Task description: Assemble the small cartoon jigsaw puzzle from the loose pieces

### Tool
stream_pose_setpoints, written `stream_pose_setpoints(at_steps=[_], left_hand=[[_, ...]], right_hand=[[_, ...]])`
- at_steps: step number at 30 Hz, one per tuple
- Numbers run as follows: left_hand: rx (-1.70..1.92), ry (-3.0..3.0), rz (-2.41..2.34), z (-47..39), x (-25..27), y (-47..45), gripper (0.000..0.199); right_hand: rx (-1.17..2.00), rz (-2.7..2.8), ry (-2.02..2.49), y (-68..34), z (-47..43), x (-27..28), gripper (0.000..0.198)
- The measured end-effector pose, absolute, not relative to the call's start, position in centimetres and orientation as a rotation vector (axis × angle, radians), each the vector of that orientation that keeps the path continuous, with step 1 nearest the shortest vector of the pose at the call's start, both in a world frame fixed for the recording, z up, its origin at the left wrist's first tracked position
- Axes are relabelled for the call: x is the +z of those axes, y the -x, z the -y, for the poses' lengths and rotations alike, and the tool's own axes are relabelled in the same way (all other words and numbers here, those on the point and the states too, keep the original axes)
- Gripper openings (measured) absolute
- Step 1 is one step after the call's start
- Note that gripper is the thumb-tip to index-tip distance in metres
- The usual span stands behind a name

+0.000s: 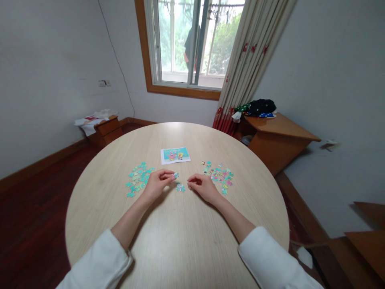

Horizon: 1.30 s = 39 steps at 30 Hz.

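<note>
Pinching in the left hand point(156, 183) a small puzzle fragment point(176, 175), pointed right with long axis too small to tell, over the surface point(180, 228) just beyond a joined cluster point(180, 188), and curling the right hand point(205, 187) into a narrow grip with contents unclear.

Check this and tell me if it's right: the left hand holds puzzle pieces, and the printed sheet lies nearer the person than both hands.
Not quite: the head view shows the printed sheet lying beyond the left hand and right hand. The left hand does hold puzzle pieces.
</note>
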State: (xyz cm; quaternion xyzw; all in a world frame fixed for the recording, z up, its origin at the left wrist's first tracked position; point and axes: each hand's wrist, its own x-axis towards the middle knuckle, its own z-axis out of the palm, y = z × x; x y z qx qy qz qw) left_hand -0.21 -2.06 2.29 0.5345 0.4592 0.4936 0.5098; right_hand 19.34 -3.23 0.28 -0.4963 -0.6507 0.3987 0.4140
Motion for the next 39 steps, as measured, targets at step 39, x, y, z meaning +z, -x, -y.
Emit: stream_pose_setpoints(at_steps=[39], left_hand=[[1.107,-1.371,-1.022,2.7,2.6,-0.1,0.033]], right_hand=[[0.621,1.795,1.134,-18.5,4.4,1.6,0.014]])
